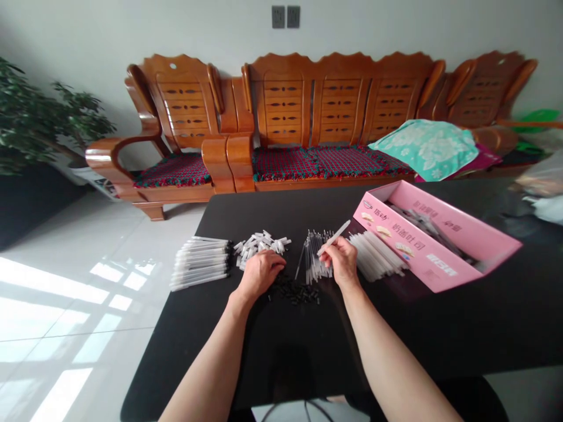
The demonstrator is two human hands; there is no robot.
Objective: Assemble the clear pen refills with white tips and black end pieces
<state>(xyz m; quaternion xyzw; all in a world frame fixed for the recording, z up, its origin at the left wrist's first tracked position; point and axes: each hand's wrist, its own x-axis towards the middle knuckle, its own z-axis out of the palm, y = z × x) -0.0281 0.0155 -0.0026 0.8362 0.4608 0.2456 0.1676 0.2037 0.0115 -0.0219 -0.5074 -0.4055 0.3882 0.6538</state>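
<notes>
My right hand pinches a translucent white pen barrel, which slants up and to the right. Beneath that hand lies a bundle of thin pen refills. Just right of it is a stack of more pen barrels. My left hand is low over the table with its fingers curled together; whatever is in them is hidden. It partly covers a heap of white pen caps. Small black plugs are scattered beside its fingertips. At the far left, pens with black ends lie in a row.
All of this rests on a dark table. A pink box with items inside stands at the right. Behind the table is a wooden bench with a turquoise pillow. A plant is at the far left.
</notes>
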